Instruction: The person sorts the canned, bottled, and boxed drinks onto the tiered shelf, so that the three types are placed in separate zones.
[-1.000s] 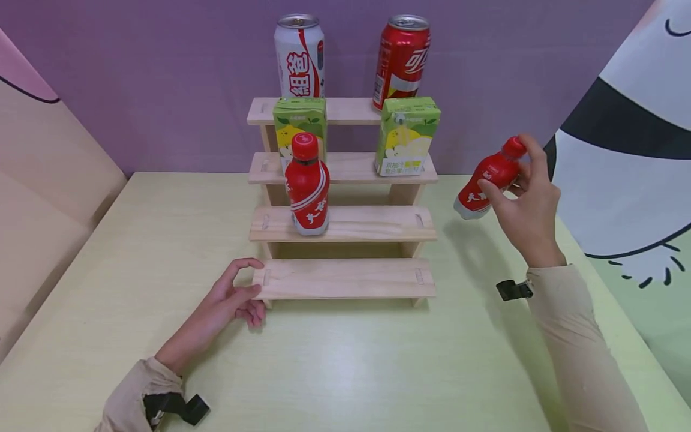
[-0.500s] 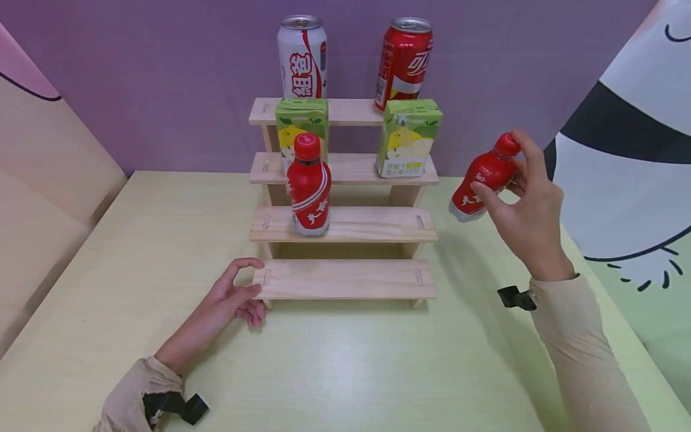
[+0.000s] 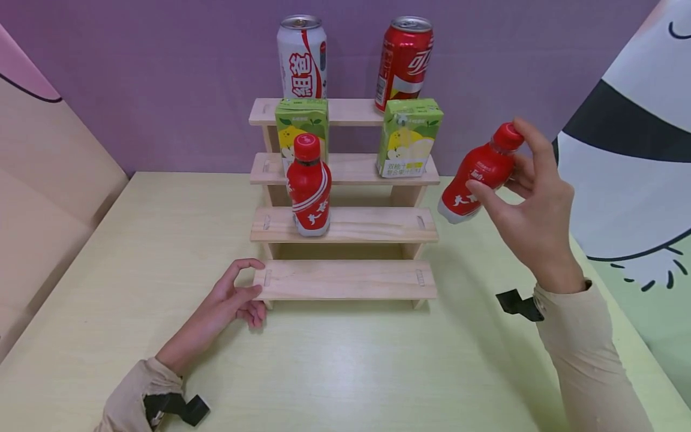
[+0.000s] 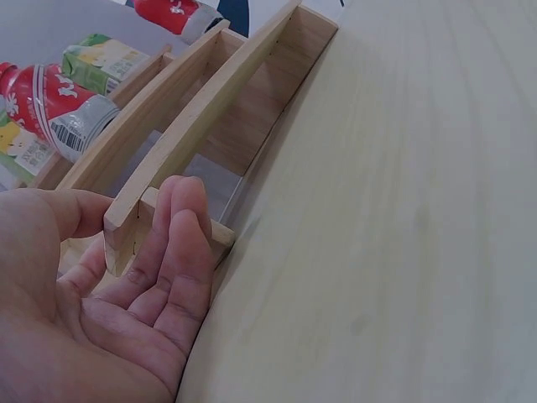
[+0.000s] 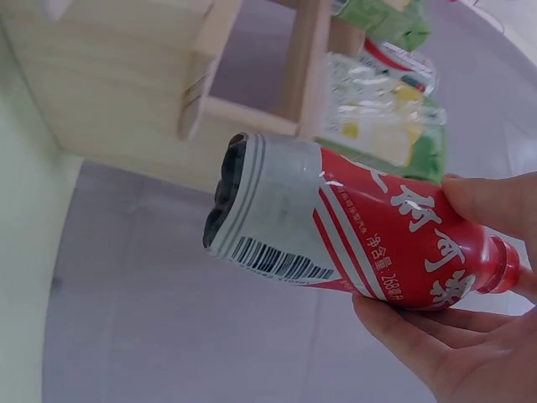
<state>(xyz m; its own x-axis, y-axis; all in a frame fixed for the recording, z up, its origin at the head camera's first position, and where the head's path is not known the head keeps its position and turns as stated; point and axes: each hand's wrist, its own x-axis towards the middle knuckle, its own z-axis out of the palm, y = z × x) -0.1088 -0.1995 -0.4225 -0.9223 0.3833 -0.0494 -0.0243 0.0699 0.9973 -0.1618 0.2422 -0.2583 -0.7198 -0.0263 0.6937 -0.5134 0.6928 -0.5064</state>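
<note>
My right hand (image 3: 540, 210) holds a small red soda bottle (image 3: 476, 177) in the air, right of a stepped wooden rack (image 3: 345, 279). The bottle tilts, red cap up to the right and base down to the left. In the right wrist view its grey base and barcode show, thumb and fingers on opposite sides. My left hand (image 3: 229, 297) pinches the left end of the rack's lowest step; in the left wrist view the other fingers (image 4: 189, 252) curl beneath that board. A second red bottle (image 3: 309, 195) stands upright on the left of the step above.
Two green juice cartons (image 3: 410, 138) stand on the third step, the left one partly behind the upright bottle. A white can (image 3: 302, 60) and a red can (image 3: 403, 63) stand on the top step. A purple backdrop (image 3: 194, 84) rises behind the table (image 3: 324, 366).
My right hand has come closer with the bottle, which has shifted slightly left toward the rack. My left hand keeps its hold on the lowest step.
</note>
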